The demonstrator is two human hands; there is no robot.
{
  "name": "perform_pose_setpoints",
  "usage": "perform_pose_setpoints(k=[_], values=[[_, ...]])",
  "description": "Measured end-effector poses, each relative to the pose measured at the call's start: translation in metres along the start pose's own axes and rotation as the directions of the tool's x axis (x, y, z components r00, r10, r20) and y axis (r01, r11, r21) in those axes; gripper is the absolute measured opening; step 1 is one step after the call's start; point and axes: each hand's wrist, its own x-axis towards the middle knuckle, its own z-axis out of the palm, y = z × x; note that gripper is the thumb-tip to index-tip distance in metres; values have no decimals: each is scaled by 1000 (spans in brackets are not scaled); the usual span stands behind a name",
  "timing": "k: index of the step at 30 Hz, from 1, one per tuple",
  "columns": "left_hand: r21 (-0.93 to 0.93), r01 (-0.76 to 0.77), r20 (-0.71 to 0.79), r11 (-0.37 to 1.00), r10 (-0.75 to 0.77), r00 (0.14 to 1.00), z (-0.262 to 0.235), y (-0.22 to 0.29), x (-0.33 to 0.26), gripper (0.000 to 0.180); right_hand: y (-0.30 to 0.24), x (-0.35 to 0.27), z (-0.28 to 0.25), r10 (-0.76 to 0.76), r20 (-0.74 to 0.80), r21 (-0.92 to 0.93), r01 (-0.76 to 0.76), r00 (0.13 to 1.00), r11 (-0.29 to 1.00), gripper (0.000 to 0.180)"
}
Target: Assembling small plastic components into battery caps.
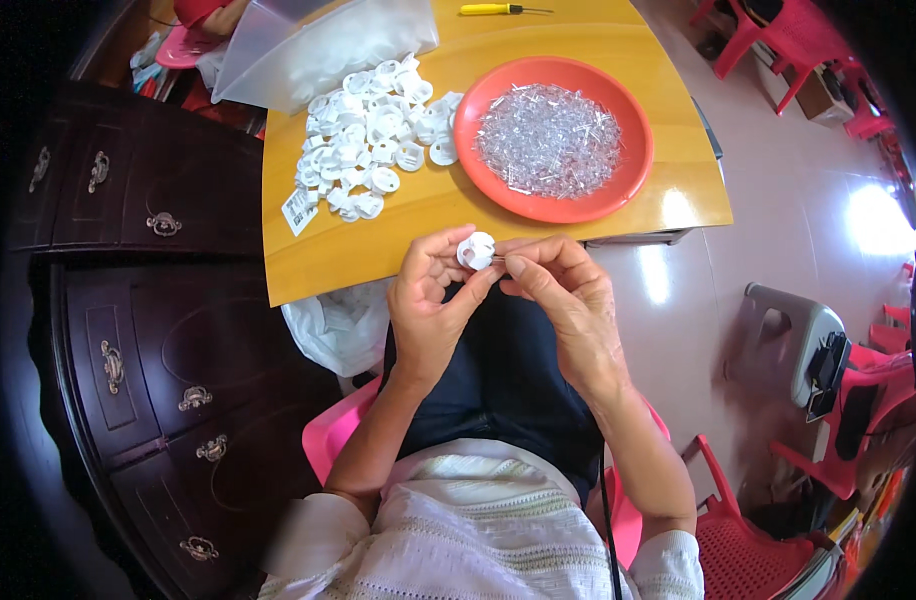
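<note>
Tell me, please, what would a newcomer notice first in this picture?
The red plate, heaped with clear pieces, stands out on the yellow table. Left of it lies a pile of white parts. Below, the left hand holds one white part; the right hand pinches something thin beside it.

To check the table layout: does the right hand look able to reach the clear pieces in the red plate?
Probably yes: the right hand is near the red plate, and nothing visible blocks the clear pieces from above. However, its fingers seem busy with a thin piece at the white part.
</note>
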Motion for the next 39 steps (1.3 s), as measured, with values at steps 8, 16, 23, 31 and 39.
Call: perform_pose_setpoints(k=[8,16,23,31,39], values=[[-125,59,75,990,-50,996,9,-3,1,43,1,0,-6,-114,-25,0,114,993,993,10],[-93,103,144,990,-89,986,-7,1,-10,34,-3,-1,-5,-119,37,24,118,992,993,11],[-342,226,182,912,-172,968,-16,7,-4,31,-6,-5,1,-101,57,107,94,993,990,8],[-449,267,152,853,-221,963,-20,8,-16,41,-1,-9,9,-112,102,-22,114,988,993,5],[-404,203,160,892,-150,976,-20,8,-17,37,-1,-11,10,-191,99,-134,204,976,970,5]])
